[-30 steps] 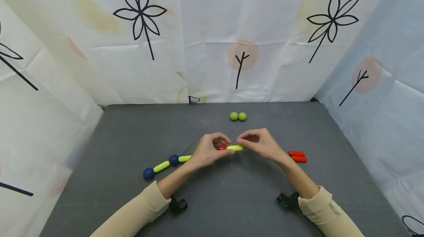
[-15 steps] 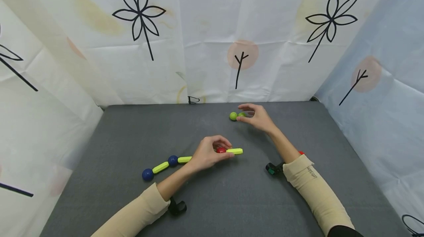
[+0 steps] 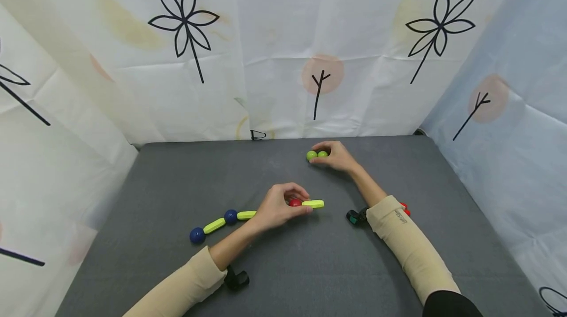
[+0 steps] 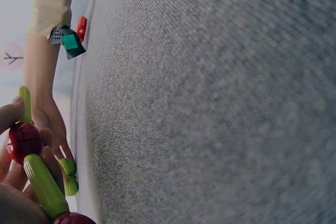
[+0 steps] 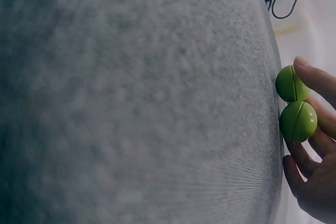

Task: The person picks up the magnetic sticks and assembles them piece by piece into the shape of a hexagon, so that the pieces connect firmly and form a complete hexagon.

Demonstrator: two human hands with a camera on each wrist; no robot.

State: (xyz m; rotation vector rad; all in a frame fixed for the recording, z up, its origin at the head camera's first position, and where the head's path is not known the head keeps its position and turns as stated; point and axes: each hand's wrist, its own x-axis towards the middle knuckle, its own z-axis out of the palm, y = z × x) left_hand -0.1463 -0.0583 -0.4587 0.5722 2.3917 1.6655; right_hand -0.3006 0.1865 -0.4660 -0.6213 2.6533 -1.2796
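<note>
In the head view my left hand [image 3: 276,204] grips a chain of magnetic balls and rods. Its fingers and thumb hold it around a red ball [image 3: 295,202] and a yellow-green rod [image 3: 313,204], which sticks out to the right. Left of the hand, the chain shows yellow-green rods [image 3: 214,225] and two blue balls [image 3: 197,235]. The left wrist view shows another rod [image 4: 46,186] and a second red ball [image 4: 73,219], hidden by the hand from above. At the back, my right hand [image 3: 337,156] has thumb and fingers curled around two touching green balls [image 5: 298,121].
Red rods [image 3: 405,208] lie on the grey table [image 3: 283,268] at the right, partly hidden by the right sleeve [image 3: 407,243]. A white printed curtain [image 3: 274,95] stands behind the table's back edge and along both sides.
My right hand has left the rod's free end, reached back to the green balls and shifted left around them. The left hand and its chain have lowered slightly.
</note>
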